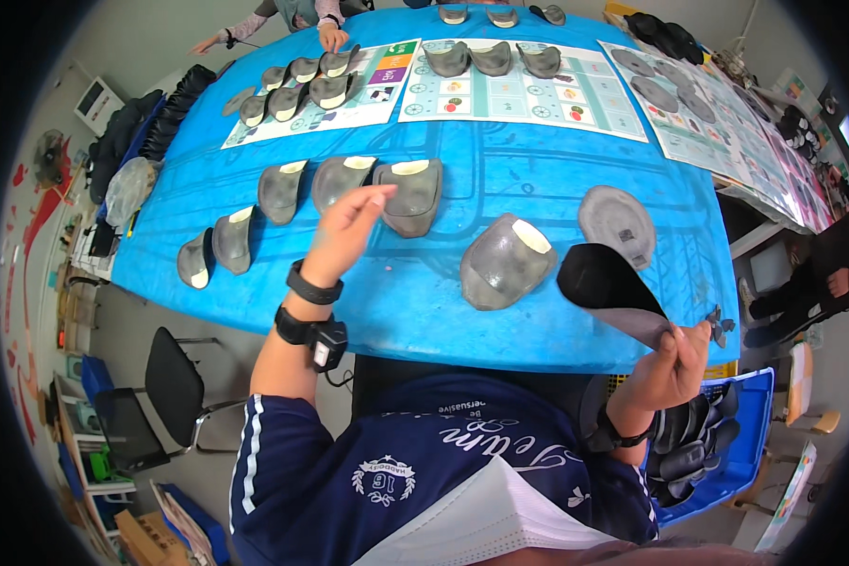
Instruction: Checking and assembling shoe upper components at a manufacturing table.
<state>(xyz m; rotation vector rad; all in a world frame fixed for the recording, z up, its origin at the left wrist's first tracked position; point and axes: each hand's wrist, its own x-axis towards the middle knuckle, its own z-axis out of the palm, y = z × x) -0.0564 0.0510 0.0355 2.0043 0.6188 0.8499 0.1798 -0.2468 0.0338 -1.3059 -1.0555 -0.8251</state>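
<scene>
My right hand (672, 363) pinches the near edge of a black curved pad (608, 283), which is held tilted above the table's front right. My left hand (351, 222) reaches over the table, fingers stretched out beside a grey curved pad (411, 203) with a pale patch; nothing shows in its grasp. Partly behind that hand is a similar pad (338, 181). Others stand to the left, among them a grey pad (280, 193). Between my hands lies a single grey pad (500, 274) with a pale patch. A flat grey oval piece (616, 222) lies beyond the black pad.
The table has a blue cover (538, 170). Printed sheets (575, 123) at the back carry several grey pads. Another person's hand (333, 38) touches the far left row. At the right edge are small dark scraps (721, 325). A blue crate (759, 453) of dark pads stands below.
</scene>
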